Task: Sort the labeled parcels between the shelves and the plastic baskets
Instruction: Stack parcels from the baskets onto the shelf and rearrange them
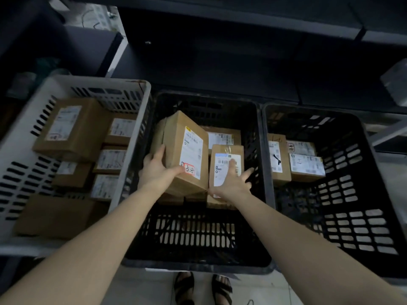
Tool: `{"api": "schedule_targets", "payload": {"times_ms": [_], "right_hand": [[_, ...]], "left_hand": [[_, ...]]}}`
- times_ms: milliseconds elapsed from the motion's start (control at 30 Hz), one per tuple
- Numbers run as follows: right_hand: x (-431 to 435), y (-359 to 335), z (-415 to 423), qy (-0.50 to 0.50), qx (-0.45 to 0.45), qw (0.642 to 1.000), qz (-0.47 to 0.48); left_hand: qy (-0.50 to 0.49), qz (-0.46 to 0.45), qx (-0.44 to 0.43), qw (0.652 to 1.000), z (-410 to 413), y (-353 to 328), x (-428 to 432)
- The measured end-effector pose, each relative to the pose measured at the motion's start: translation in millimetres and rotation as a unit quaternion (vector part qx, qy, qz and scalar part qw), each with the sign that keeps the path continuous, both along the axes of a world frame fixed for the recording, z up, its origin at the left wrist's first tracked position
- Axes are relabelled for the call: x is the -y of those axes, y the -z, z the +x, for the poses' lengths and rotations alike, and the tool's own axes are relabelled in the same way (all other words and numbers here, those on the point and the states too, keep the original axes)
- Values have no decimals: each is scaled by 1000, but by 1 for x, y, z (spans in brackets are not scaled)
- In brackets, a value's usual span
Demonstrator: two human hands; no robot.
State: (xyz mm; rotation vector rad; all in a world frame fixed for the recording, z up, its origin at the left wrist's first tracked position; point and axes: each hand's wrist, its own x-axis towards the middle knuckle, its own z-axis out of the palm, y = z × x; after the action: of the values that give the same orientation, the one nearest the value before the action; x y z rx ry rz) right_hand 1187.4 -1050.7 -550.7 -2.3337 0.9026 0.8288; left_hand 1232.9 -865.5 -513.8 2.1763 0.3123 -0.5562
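Looking down from the head camera, much is dim: the shelves (242, 62) behind the baskets are nearly black, and what sits on them cannot be made out. Print on the labels is too blurred to read. Boxes under the two hands are mostly covered, and the left box's lower edge hides behind the wrist.

Three baskets stand side by side on the floor: a white basket (26, 133) at left, a black basket (198, 236) in the middle and a second black basket (356, 219) at right, its far side cut off by the frame edge.

Inside the middle basket the left hand (157, 170) grips a big box (185, 150), fingers round its left edge and thumb on the front by a red-bordered sticker; the box is tilted up on end. Just beside it, touching, stands a small box (226, 166). The right hand (231, 183) lies on its label with fingers spread wide, holding nothing that I can tell.

Both boxes are brown cardboard with white shipping labels; the small one's has a blue strip on top. More labeled boxes lie in the white basket and the right one.
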Motion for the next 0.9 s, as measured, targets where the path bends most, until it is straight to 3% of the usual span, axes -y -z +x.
{"api": "schedule_targets", "payload": {"times_ms": [167,400,533,667,800,900], "right_hand": [[-6,4,-1,-28,53,997,-57],[7,2,0,-50,50,996,-54],[15,-19,-2,-79,16,996,34],[26,-34,-18,-168,-77,971,150],[29,-44,-24,-333,-113,933,78],[30,-48,-22,-380,-125,911,100]], "left_hand": [[29,134,89,987,-9,-7,1],[14,119,72,990,-22,-15,-8],[-19,98,63,993,-25,-28,-6],[-27,100,63,993,-28,-40,-7],[-15,109,49,993,-36,-42,-7],[-12,109,50,993,-38,-39,-10]]}}
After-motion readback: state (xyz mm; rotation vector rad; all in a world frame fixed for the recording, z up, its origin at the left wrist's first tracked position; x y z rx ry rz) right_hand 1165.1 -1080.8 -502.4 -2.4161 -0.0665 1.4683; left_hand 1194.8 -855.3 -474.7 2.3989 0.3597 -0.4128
